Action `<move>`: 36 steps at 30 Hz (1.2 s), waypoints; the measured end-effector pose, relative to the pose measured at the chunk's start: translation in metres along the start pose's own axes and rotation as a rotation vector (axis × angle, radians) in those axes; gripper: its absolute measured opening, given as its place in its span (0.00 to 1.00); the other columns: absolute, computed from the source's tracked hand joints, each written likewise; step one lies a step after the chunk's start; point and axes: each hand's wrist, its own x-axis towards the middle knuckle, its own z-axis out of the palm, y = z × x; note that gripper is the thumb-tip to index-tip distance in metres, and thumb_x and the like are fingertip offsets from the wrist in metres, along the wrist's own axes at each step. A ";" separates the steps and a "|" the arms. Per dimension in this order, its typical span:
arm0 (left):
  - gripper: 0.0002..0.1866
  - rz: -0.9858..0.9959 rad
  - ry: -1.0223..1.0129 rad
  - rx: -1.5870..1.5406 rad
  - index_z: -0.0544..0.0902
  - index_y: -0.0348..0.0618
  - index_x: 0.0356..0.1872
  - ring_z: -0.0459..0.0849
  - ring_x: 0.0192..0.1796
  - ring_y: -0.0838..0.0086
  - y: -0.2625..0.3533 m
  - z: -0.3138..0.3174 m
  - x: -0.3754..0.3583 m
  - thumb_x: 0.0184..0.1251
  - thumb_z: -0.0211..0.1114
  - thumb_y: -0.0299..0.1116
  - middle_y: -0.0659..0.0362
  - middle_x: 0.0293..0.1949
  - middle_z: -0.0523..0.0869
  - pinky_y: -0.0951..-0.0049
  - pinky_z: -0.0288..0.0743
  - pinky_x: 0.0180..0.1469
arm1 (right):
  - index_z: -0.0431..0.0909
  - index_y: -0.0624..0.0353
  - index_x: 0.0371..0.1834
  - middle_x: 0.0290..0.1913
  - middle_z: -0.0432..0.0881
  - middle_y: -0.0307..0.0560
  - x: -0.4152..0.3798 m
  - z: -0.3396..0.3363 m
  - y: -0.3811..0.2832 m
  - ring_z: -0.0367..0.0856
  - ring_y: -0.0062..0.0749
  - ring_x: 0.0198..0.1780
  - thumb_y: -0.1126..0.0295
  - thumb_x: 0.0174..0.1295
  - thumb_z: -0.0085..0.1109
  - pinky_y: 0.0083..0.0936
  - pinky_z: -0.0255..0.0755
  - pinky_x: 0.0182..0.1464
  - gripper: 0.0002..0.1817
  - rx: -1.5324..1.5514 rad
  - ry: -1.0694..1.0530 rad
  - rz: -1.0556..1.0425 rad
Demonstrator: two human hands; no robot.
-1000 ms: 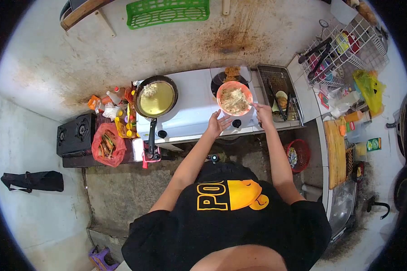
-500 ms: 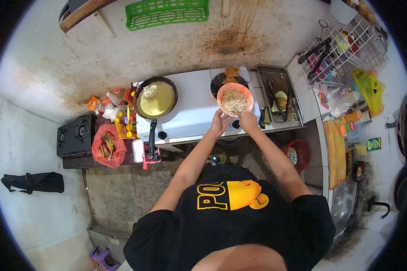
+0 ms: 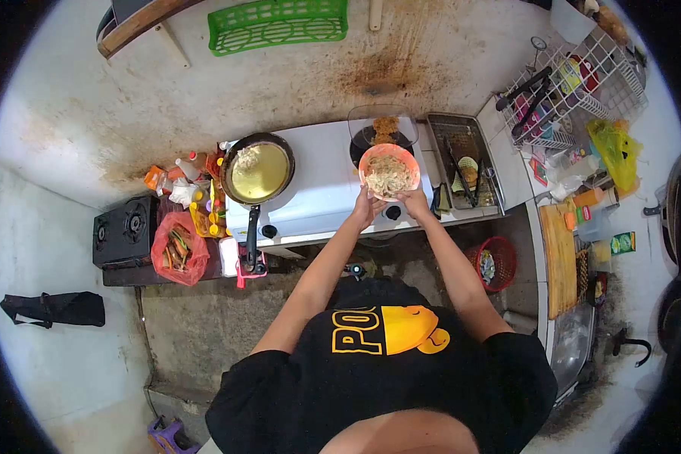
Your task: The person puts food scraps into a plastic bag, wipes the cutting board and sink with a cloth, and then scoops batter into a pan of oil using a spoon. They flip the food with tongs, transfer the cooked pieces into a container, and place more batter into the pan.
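An orange bowl (image 3: 363, 161) holds a pale, shredded-looking mixture (image 3: 390, 175). My left hand (image 3: 366, 208) grips the bowl at its near left edge, fingers partly hidden beneath it. At the near right edge, my right hand (image 3: 414, 203) is closed on the rim. The bowl is above the right side of the white stove (image 3: 321, 174), partly covering the dark burner. Behind it, a clear-lidded container (image 3: 408, 130) shows browned fried pieces (image 3: 386, 127). On the left burner stands a black frying pan (image 3: 290, 168) with yellow oil and a pale clump of food (image 3: 247, 159).
A metal tray (image 3: 448, 127) with tongs (image 3: 455, 163) is right of the stove. The pan's handle (image 3: 253, 231) juts past the stove's front edge. Sauce bottles and a red plastic bag (image 3: 175, 261) crowd the left side. A red basket (image 3: 507, 265) sits low at right.
My right hand has moved from over the mixture to the bowl's near right rim. The bowl has shifted slightly toward me, and the mixture's surface looks different.
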 end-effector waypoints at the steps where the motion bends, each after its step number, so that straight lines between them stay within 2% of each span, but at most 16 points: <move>1: 0.28 0.000 0.000 -0.001 0.63 0.51 0.60 0.77 0.46 0.65 0.000 0.001 -0.001 0.69 0.38 0.59 0.51 0.52 0.74 0.65 0.72 0.52 | 0.82 0.59 0.44 0.21 0.70 0.36 0.005 -0.001 0.007 0.65 0.21 0.19 0.72 0.61 0.55 0.20 0.60 0.22 0.11 0.081 -0.037 0.055; 2: 0.29 -0.005 0.007 -0.010 0.61 0.51 0.61 0.77 0.46 0.65 0.000 0.001 -0.003 0.68 0.37 0.59 0.51 0.53 0.73 0.64 0.72 0.53 | 0.82 0.55 0.46 0.12 0.58 0.29 0.011 -0.003 0.013 0.53 0.16 0.10 0.69 0.62 0.55 0.19 0.49 0.12 0.11 0.161 -0.075 0.109; 3: 0.30 -0.009 0.016 -0.021 0.59 0.52 0.63 0.77 0.46 0.65 0.002 0.003 -0.008 0.68 0.37 0.60 0.51 0.54 0.72 0.63 0.71 0.54 | 0.82 0.55 0.46 0.12 0.58 0.29 0.013 -0.006 0.013 0.53 0.16 0.10 0.69 0.62 0.55 0.19 0.49 0.12 0.11 0.159 -0.079 0.107; 5: 0.31 0.009 0.025 -0.017 0.56 0.52 0.65 0.76 0.49 0.62 0.005 0.009 -0.017 0.68 0.36 0.60 0.49 0.56 0.71 0.62 0.71 0.55 | 0.78 0.57 0.52 0.12 0.50 0.27 0.014 -0.011 0.016 0.47 0.15 0.10 0.68 0.65 0.50 0.18 0.43 0.12 0.14 0.354 -0.171 0.241; 8: 0.33 0.022 -0.010 -0.038 0.50 0.53 0.68 0.74 0.54 0.56 0.005 0.001 -0.015 0.68 0.34 0.62 0.45 0.60 0.66 0.59 0.69 0.58 | 0.72 0.57 0.58 0.12 0.48 0.25 0.024 -0.019 0.030 0.44 0.15 0.09 0.65 0.67 0.46 0.19 0.41 0.12 0.18 0.576 -0.284 0.358; 10: 0.35 0.017 -0.047 -0.067 0.46 0.54 0.69 0.72 0.57 0.53 0.008 0.002 -0.022 0.68 0.33 0.62 0.42 0.63 0.63 0.58 0.68 0.59 | 0.70 0.57 0.59 0.12 0.47 0.24 0.028 -0.025 0.033 0.44 0.15 0.09 0.65 0.68 0.44 0.18 0.40 0.12 0.18 0.619 -0.275 0.357; 12: 0.36 -0.001 0.066 -0.103 0.42 0.56 0.70 0.67 0.62 0.47 0.012 0.006 -0.030 0.68 0.32 0.62 0.38 0.66 0.57 0.55 0.67 0.60 | 0.69 0.57 0.60 0.12 0.47 0.24 0.030 -0.030 0.031 0.44 0.14 0.09 0.64 0.69 0.43 0.18 0.40 0.11 0.19 0.664 -0.266 0.356; 13: 0.36 0.000 0.067 -0.104 0.42 0.56 0.70 0.67 0.62 0.47 0.010 0.000 -0.026 0.68 0.32 0.62 0.38 0.66 0.57 0.55 0.67 0.60 | 0.69 0.58 0.59 0.12 0.49 0.25 0.028 -0.035 0.024 0.44 0.15 0.09 0.69 0.67 0.41 0.18 0.40 0.12 0.19 0.716 -0.252 0.354; 15: 0.41 0.012 -0.004 -0.125 0.29 0.62 0.70 0.65 0.63 0.44 0.009 -0.010 -0.024 0.64 0.35 0.67 0.39 0.67 0.55 0.54 0.63 0.63 | 0.69 0.59 0.59 0.12 0.51 0.26 0.024 -0.042 0.013 0.45 0.16 0.09 0.73 0.66 0.40 0.18 0.40 0.12 0.19 0.768 -0.239 0.351; 20: 0.39 0.014 0.034 -0.193 0.30 0.55 0.70 0.66 0.62 0.44 0.013 -0.019 -0.030 0.68 0.31 0.62 0.36 0.66 0.53 0.53 0.66 0.61 | 0.70 0.58 0.59 0.12 0.51 0.26 0.016 -0.050 -0.007 0.45 0.14 0.09 0.70 0.67 0.43 0.18 0.41 0.12 0.18 0.702 -0.153 0.259; 26: 0.40 0.066 0.029 -0.312 0.30 0.48 0.70 0.64 0.63 0.42 0.025 -0.023 -0.053 0.68 0.32 0.62 0.33 0.66 0.52 0.52 0.65 0.62 | 0.68 0.59 0.60 0.11 0.51 0.25 0.016 -0.037 -0.043 0.46 0.12 0.09 0.69 0.67 0.44 0.17 0.41 0.12 0.18 0.755 -0.219 0.206; 27: 0.40 0.075 0.018 -0.344 0.30 0.48 0.70 0.64 0.63 0.41 0.028 -0.025 -0.057 0.68 0.32 0.62 0.33 0.66 0.53 0.52 0.64 0.63 | 0.68 0.59 0.55 0.11 0.51 0.24 0.019 -0.029 -0.050 0.45 0.12 0.08 0.69 0.66 0.45 0.17 0.38 0.11 0.15 0.794 -0.248 0.195; 30: 0.40 0.132 -0.008 -0.406 0.30 0.48 0.70 0.64 0.63 0.41 0.038 -0.032 -0.070 0.68 0.32 0.61 0.33 0.65 0.54 0.51 0.62 0.64 | 0.70 0.61 0.57 0.11 0.51 0.24 0.016 0.007 -0.096 0.46 0.13 0.08 0.70 0.67 0.44 0.16 0.40 0.11 0.17 0.707 -0.269 0.203; 32: 0.40 0.175 0.010 -0.428 0.32 0.47 0.70 0.64 0.63 0.41 0.045 -0.039 -0.086 0.68 0.32 0.61 0.33 0.65 0.55 0.51 0.61 0.65 | 0.72 0.59 0.53 0.11 0.52 0.25 0.030 0.045 -0.111 0.47 0.13 0.09 0.70 0.66 0.45 0.17 0.40 0.11 0.14 0.728 -0.369 0.195; 34: 0.40 0.228 -0.013 -0.447 0.35 0.44 0.70 0.65 0.63 0.42 0.052 -0.049 -0.103 0.69 0.32 0.61 0.33 0.65 0.56 0.53 0.62 0.65 | 0.73 0.58 0.50 0.10 0.52 0.26 0.050 0.091 -0.120 0.49 0.14 0.09 0.70 0.65 0.47 0.17 0.40 0.12 0.12 0.804 -0.594 0.204; 36: 0.38 0.267 0.043 -0.458 0.37 0.43 0.70 0.66 0.63 0.44 0.058 -0.060 -0.125 0.70 0.32 0.58 0.34 0.64 0.58 0.55 0.61 0.65 | 0.75 0.58 0.49 0.10 0.54 0.27 0.066 0.144 -0.128 0.49 0.15 0.09 0.70 0.64 0.49 0.17 0.40 0.12 0.12 0.745 -0.615 0.205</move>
